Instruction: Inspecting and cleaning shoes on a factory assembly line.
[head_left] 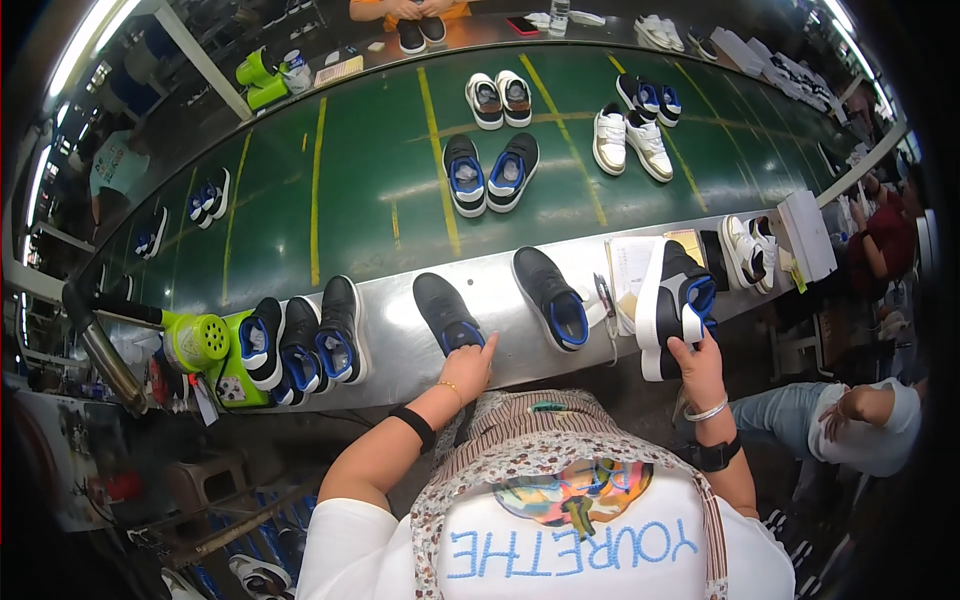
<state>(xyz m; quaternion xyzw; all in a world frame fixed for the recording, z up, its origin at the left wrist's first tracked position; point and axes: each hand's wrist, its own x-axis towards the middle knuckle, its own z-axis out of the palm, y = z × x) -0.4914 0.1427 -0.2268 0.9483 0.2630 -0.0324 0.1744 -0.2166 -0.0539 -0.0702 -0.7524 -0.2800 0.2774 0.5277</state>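
Note:
My left hand (467,370) is closed at the heel of a black sneaker (445,305) with blue lining, which rests on the metal ledge; its index finger points outward. To the right, a matching sneaker (553,300) stands alone on the ledge, toe away from me. My right hand (703,372) grips a black-and-white sneaker (683,285) with blue lining, raised over the ledge's near edge. Its thick white sole faces left. Whether a second shoe is held with it, I cannot tell.
Beyond the metal ledge (390,350) runs a green conveyor belt (370,180) with several pairs of sneakers. Several black sneakers (340,325) stand left, beside a green device (200,343). Papers (635,262), a pen (604,291) and white sneakers (745,250) lie right. Another person's hands (403,9) hold shoes opposite.

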